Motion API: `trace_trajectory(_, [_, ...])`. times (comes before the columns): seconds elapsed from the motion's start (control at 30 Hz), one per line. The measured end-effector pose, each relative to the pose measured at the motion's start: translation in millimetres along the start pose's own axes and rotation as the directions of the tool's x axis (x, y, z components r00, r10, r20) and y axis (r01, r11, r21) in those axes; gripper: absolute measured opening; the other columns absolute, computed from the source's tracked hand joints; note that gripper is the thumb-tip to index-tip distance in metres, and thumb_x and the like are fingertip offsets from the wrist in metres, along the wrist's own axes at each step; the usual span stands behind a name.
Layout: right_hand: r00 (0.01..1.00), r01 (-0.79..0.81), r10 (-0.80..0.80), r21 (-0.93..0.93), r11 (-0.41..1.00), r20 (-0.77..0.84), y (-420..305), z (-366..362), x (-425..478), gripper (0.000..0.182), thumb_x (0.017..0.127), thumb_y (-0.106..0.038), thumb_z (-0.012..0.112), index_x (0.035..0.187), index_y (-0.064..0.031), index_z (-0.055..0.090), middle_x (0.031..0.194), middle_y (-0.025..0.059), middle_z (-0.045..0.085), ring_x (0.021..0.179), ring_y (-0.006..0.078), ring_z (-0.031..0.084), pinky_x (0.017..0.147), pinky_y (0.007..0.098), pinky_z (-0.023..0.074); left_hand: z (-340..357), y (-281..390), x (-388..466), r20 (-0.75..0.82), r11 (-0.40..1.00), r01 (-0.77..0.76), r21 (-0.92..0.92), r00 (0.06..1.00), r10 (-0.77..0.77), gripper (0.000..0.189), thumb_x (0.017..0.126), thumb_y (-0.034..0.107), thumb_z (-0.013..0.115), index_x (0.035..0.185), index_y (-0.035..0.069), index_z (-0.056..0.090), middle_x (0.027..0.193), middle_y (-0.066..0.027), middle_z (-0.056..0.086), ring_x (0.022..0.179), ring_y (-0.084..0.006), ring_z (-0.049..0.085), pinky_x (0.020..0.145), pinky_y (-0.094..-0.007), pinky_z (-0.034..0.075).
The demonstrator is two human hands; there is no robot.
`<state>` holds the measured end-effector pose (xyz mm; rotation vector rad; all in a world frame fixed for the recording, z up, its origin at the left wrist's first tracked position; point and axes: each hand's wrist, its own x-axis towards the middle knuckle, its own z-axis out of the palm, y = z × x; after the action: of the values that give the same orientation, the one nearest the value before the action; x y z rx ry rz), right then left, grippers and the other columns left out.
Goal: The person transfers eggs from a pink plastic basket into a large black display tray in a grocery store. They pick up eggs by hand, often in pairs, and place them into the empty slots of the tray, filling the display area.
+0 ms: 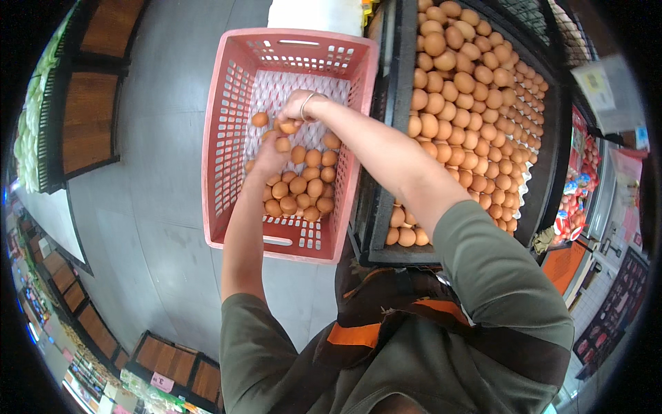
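Observation:
Both my hands are inside a pink plastic crate (289,36) with perforated walls. My right hand (298,107), a bracelet at its wrist, curls round a brown egg (288,127) near the crate's middle. Just below and left of it, my left hand (271,153) is at another brown egg (282,144); part of the fingers is hidden behind eggs. A single egg (260,119) lies left of my hands. Several more brown eggs (298,185) are gathered towards the near end. Beneath them is a whitish patterned lining (289,85), bare at the far end.
Right of the crate, a black-framed display bin (395,129) holds many stacked brown eggs (455,111) on pale trays. A white box or surface (315,15) stands beyond the crate. Wooden shelving (92,116) is across the grey floor (155,155) at left.

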<state>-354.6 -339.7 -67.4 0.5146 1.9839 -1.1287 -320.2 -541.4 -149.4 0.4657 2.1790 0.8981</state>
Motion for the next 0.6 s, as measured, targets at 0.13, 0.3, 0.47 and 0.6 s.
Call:
trace_trajectory(0.13, [0.928, 0.069, -0.241, 0.503, 0.862, 0.285, 8, -47, -73, 0.027, 0.083, -0.033, 0.07, 0.093, -0.0084, 0.068, 0.071, 0.0023, 0.066, 0.054, 0.0069, 0.061, 0.044, 0.0181, 0.0483, -37, 53, -40, 0.124, 0.677, 0.176, -0.714, 0.984, -0.124, 0.052, 0.086, 0.004, 0.063, 0.134, 0.001, 0.042, 0.123, -0.0161, 0.055, 0.108, -0.0325, 0.062, 0.089, -0.033, 0.054])
trace_trajectory(0.3, [0.79, -0.1, -0.495, 0.873, 0.478, 0.362, 86, -73, -184, 0.036, 0.093, -0.028, 0.06, 0.123, -0.0069, 0.059, 0.088, 0.0092, 0.068, 0.062, 0.0115, 0.066, 0.045, 0.0182, 0.0535, -57, 131, -91, 0.201, 0.345, 0.134, -0.929, 0.965, 0.167, 0.05, 0.091, -0.001, 0.052, 0.139, 0.002, 0.038, 0.125, -0.0182, 0.053, 0.11, -0.0318, 0.062, 0.09, -0.0313, 0.056])
trace_trajectory(0.47, [0.684, 0.002, -0.714, 0.979, 0.203, 0.147, 196, -59, -289, 0.057, 0.087, -0.02, 0.07, 0.137, -0.0088, 0.046, 0.12, 0.0193, 0.061, 0.068, 0.009, 0.063, 0.053, 0.016, 0.055, -15, 221, -128, 0.259, 0.375, 0.114, -0.92, 0.896, 0.362, 0.054, 0.089, -0.002, 0.059, 0.138, 0.004, 0.038, 0.125, -0.0189, 0.053, 0.11, -0.0312, 0.062, 0.088, -0.0329, 0.058])
trace_trajectory(0.6, [0.771, 0.261, -0.614, 0.963, 0.067, -0.167, 282, -36, -375, 0.061, 0.082, -0.013, 0.074, 0.136, -0.0084, 0.046, 0.115, 0.0134, 0.06, 0.071, 0.0077, 0.055, 0.055, 0.0162, 0.0463, 61, 300, -146, 0.347, 0.431, 0.121, -0.894, 0.795, 0.498, 0.057, 0.084, -0.004, 0.066, 0.134, 0.007, 0.041, 0.126, -0.0179, 0.053, 0.107, -0.0304, 0.063, 0.085, -0.0322, 0.059])
